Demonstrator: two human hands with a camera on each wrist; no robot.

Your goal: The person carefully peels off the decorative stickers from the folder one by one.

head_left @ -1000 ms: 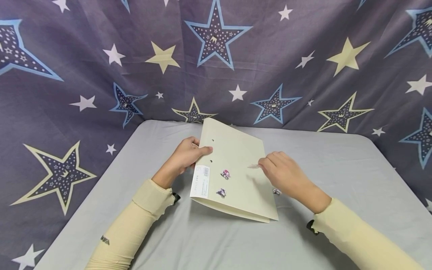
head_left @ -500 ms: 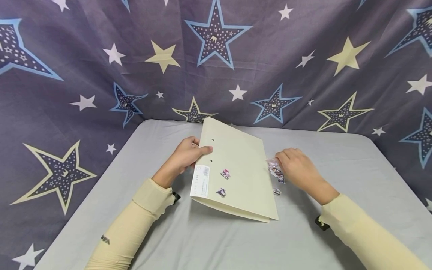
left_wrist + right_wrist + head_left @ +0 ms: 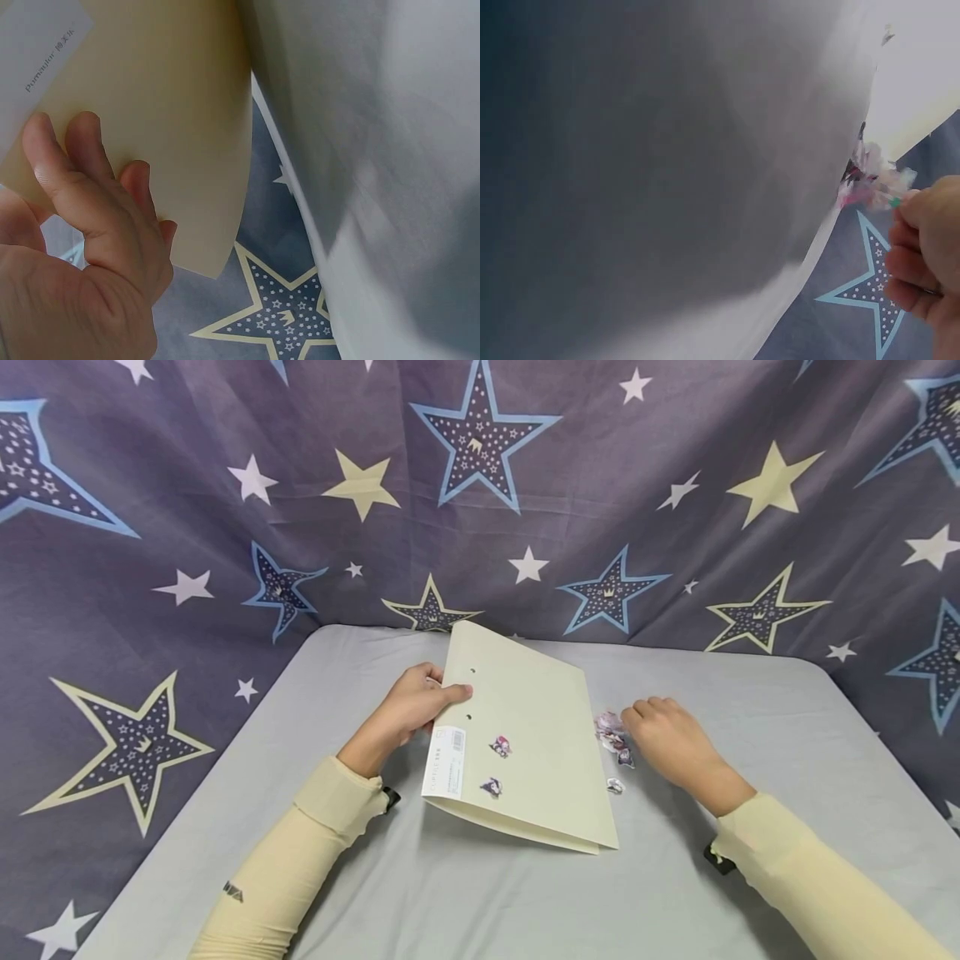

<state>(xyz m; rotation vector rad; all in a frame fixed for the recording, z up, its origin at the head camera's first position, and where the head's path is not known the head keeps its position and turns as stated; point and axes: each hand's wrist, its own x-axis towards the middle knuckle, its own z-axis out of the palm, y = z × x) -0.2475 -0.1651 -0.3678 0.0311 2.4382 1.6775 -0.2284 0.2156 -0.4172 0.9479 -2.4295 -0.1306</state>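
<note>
A cream file folder (image 3: pixel 528 735) stands tilted on the bed-like grey surface, its lower edge gaping a little. My left hand (image 3: pixel 412 702) grips its spine edge, thumb on the front; in the left wrist view the fingers (image 3: pixel 124 202) lie along the back. Two small cartoon stickers, one pink (image 3: pixel 501 746) and one purple (image 3: pixel 492 788), are on the front cover. Right of the folder lies a small pile of stickers (image 3: pixel 611 731). My right hand (image 3: pixel 671 743) is at the pile, fingers curled; in the right wrist view its fingertips pinch a pale sticker with a green bit (image 3: pixel 896 202).
One loose sticker (image 3: pixel 615 786) lies just below the pile, close to the folder's right edge. A white label (image 3: pixel 446 762) is on the folder's spine side. Behind the grey cloth surface (image 3: pixel 750 735) hangs a dark star-patterned curtain (image 3: pixel 660 435).
My right hand has moved right from over the folder, where it held a clear piece, to the sticker pile, then shifted slightly further right. The left hand and folder stay put.
</note>
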